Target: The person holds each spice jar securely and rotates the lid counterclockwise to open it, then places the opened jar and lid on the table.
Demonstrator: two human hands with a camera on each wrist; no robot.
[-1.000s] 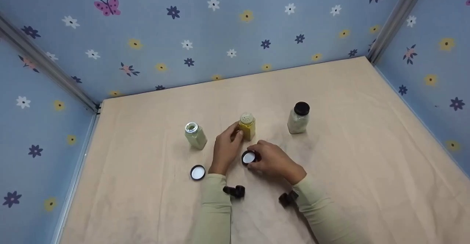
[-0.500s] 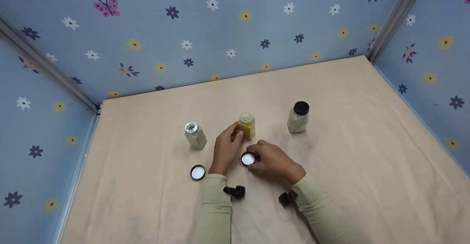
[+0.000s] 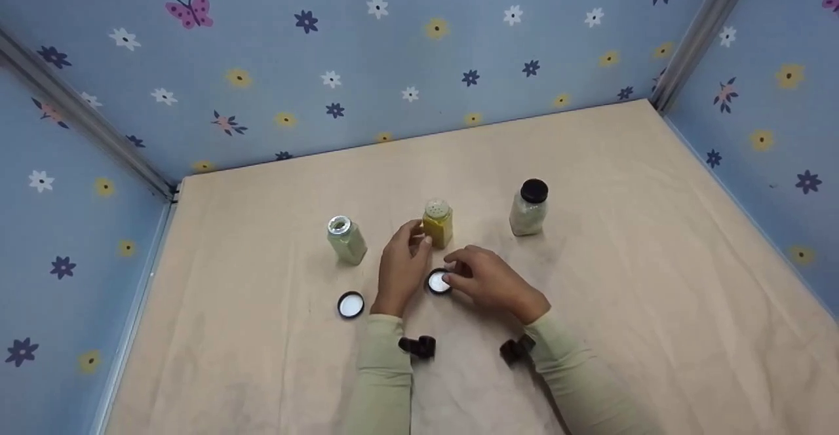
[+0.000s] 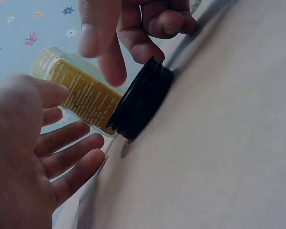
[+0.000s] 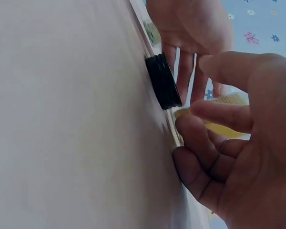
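My left hand is beside a glass shaker jar of yellow powder, its fingers loosely extended. In the left wrist view the thumb overlaps the upright jar; whether it touches the glass I cannot tell. The jar has a pale perforated top. In front of it a black screw cap lies on the table, white liner upward. My right hand hovers at the cap's right edge, thumb over the rim. From the right wrist, the cap sits apart from that hand's relaxed fingers.
To the left stands an uncapped jar of pale green contents, with a second black cap lying liner-up before it. A black-capped jar stands at the right. Flower-patterned panels enclose the cloth-covered table.
My right hand has put the black cap down and let go of it, its fingers parting and shifting slightly away. The left hand stays beside the yellow jar.
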